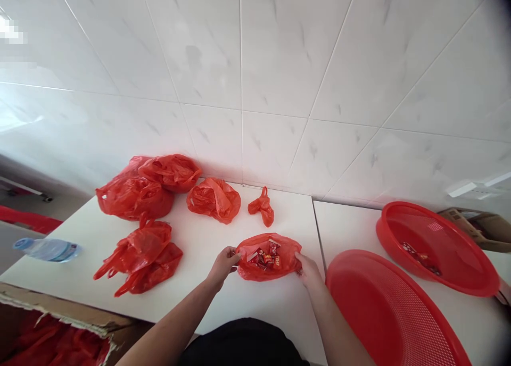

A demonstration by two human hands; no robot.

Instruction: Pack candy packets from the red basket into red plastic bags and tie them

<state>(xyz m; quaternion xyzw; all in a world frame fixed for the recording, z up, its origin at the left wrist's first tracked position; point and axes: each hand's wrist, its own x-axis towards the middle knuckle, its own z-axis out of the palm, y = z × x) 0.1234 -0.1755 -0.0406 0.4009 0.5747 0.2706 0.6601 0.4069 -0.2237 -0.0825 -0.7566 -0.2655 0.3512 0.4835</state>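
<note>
- Open-mouthed red thin-plastic bag [255, 274]: it is set on the white flat-topped table [227, 307], directly in front of the body, probably because it is reached there equally well from both sides. Small shiny red-and-brown wrapped packets [269, 259] are contained in it.
- Left hand [223, 266]: the bag's left edge is pinched between thumb and fingers, with hardly any gap between them.
- Right hand [309, 270]: the right edge is likewise pinched, though some fingertips are hidden by the film.
- The mouth is drawn wide between the hands, presumably so that the limp film is prevented from folding over the packets.
- Behind it, a small twisted red plastic bag [263, 209] is placed near the pale tiled wall [275, 63]; to the left, crumpled red plastic bags [215, 201] are grouped, seemingly set aside from the working spot.
- On the right, two large round red plastic baskets [367, 302] are placed near the right arm, perhaps for easy reach; a few packets are held in the rear one.
- At far left, a clear blue-capped plastic bottle [50, 250] is laid on its side.
</note>
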